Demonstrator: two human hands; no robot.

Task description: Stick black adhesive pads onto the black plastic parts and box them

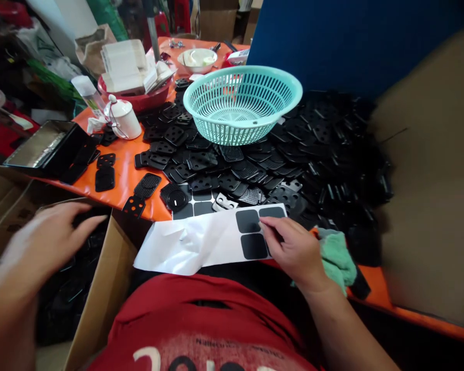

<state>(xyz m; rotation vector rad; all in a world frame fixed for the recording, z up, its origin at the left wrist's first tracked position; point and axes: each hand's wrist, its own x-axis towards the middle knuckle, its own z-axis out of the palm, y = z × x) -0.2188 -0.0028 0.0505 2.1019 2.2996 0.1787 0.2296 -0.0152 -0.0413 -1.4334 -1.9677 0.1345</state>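
Note:
My right hand (294, 245) pinches at a white sheet of black rounded-square stickers (212, 242), its fingertips over the right end. A few stickers still show there; the left part of the sheet is bare, creased backing. Whether the fingers have a sticker's edge or just the sheet is hidden. My left hand (58, 237), a little blurred, hovers over an open cardboard box (96, 288) with thumb and fingers apart and nothing between them. Dark pieces lie inside the box. Beyond the sheet, many black perforated plates (201, 159) are heaped on the orange-covered table (129, 154).
A turquoise plastic basket (243, 123) rests on the heap. To its left are a red basin (150, 98) with cartons, a white lidded mug (126, 119) and a black box (46, 152). A green cloth (336, 257) lies by my right wrist; cardboard (433, 180) stands at right.

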